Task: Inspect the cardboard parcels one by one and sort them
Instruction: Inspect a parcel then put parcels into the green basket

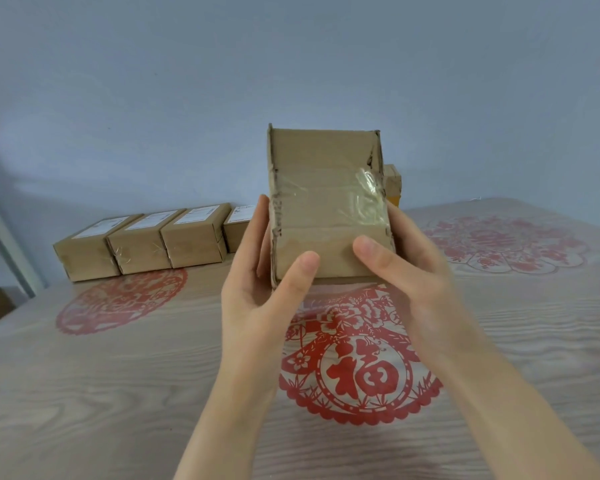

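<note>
Both hands, the left hand [257, 292] and right hand [409, 271], clamp one parcel [326, 202] upright above the counter [118, 393], mid-inspection. Four labelled parcels [146, 237] sit lined up behind; another box [392, 183] peeks from behind, apparently unsorted.

Hands: two, left [257, 289] and right [413, 271], both on one cardboard parcel [326, 202] raised above worktop [84, 393].
Parcels in row at back left, each with white label on top: four, first [87, 251], second [139, 244], third [194, 237], fourth [238, 226] partly hidden behind left hand.
One more box [392, 181] peeks out behind held parcel; any others there hidden.
Parcels visible in all: six.
Red paper-cut motifs on worktop: three, left [118, 303], centre [357, 362], right [506, 244].
</note>
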Demonstrator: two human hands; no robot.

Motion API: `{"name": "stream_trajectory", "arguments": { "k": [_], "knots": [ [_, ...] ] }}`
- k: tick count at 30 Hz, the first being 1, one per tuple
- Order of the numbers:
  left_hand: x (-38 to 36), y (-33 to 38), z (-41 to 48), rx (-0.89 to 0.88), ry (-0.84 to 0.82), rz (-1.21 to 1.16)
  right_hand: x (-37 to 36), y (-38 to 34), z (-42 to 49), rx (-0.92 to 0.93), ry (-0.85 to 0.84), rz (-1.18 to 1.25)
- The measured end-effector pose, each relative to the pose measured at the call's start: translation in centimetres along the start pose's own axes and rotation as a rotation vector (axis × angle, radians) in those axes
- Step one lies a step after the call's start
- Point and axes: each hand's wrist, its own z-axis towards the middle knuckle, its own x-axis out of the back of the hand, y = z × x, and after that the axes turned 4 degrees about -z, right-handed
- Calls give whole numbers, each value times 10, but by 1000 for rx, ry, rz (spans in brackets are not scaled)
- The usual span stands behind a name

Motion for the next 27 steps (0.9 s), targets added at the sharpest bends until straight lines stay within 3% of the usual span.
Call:
{"name": "stream_trajectory", "arguments": {
  "k": [8,16,22,27],
  "knots": [
    [1,7,3,-37,24,-29,2,-12,3,-15,-71,-72],
    [-6,19,4,-83,58,298,-4,-38,1,-24,-43,-189],
    [-9,32,-6,0,33,321,-11,-57,-12,-14,97,-157],
    [-15,43,-17,33,92,301,-14,-71,-25,-17,51,-212]
  ]
}}
